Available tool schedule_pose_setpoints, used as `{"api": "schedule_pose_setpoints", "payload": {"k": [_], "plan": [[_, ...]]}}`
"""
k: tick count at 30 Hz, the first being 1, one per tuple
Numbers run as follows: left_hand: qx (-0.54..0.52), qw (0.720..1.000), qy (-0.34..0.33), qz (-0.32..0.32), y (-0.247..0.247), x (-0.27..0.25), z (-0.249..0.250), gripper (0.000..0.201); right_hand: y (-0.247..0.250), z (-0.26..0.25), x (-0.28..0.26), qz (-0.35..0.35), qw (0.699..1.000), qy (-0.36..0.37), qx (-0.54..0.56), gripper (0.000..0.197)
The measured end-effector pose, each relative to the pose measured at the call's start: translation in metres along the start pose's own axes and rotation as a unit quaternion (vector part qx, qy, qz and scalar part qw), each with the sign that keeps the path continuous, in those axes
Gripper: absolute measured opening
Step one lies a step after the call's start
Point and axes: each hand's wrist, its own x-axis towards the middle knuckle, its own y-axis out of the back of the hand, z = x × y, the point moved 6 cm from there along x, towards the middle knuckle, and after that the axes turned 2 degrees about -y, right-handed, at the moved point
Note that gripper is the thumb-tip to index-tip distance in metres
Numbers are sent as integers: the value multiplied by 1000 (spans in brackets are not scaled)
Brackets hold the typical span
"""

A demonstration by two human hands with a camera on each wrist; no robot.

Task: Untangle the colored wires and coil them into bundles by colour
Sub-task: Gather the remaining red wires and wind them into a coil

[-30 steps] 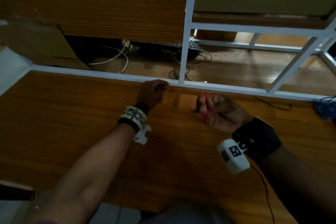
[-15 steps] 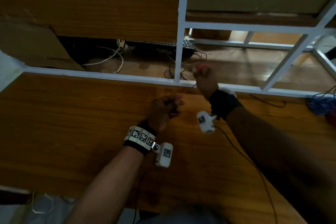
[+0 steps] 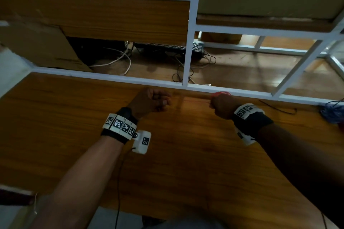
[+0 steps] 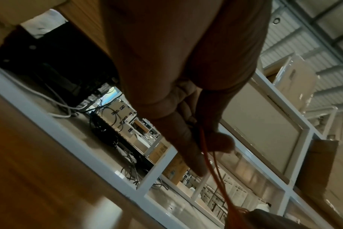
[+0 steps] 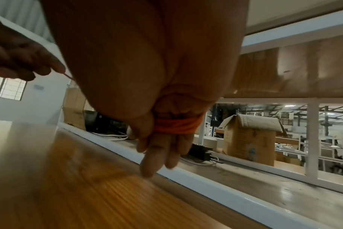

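A red wire [image 3: 191,100] runs taut between my two hands over the wooden table [image 3: 74,135], close to its far edge. My left hand [image 3: 165,101] pinches the strand between thumb and forefinger; the left wrist view shows the red wire [image 4: 205,148] leaving my left hand [image 4: 211,155]. My right hand [image 3: 216,102] holds a small coil of the red wire [image 3: 220,94] on top. In the right wrist view, the red coil [image 5: 176,125] is wound round the fingers of my right hand [image 5: 157,155], with the thumb pressed on it.
A blue wire bundle [image 3: 331,112] lies at the table's right edge, with a thin black wire [image 3: 279,108] beside it. A white frame rail [image 3: 111,78] borders the far edge. Behind it are a keyboard [image 3: 195,48] and loose cables [image 3: 119,59].
My right hand has come down from the rail and out to the right. The left hand has shifted up and left. The red wire is now stretched between them.
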Motion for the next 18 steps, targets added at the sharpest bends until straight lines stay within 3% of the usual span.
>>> {"api": "schedule_pose_setpoints", "payload": {"k": [2,4,6,10,12,14,18], "plan": [[11,999,-29,41,1,6,7,28,-6,0,-6,-85,995,-5,49,17],[16,994,-61,88,5,11,14,28,-16,-6,-26,-213,957,12,199,23],[32,987,-81,134,8,17,20,30,-21,-28,-55,-323,852,65,407,16],[45,977,-70,196,1,33,14,26,8,-90,-109,-430,573,239,655,18],[-3,981,-42,191,-10,35,2,20,31,-114,-119,-415,473,308,714,18],[-11,990,-14,143,-33,33,-6,13,54,-128,-116,-373,372,321,787,18],[51,993,6,107,-76,16,-16,13,95,-112,-79,-132,268,273,914,25]]}}
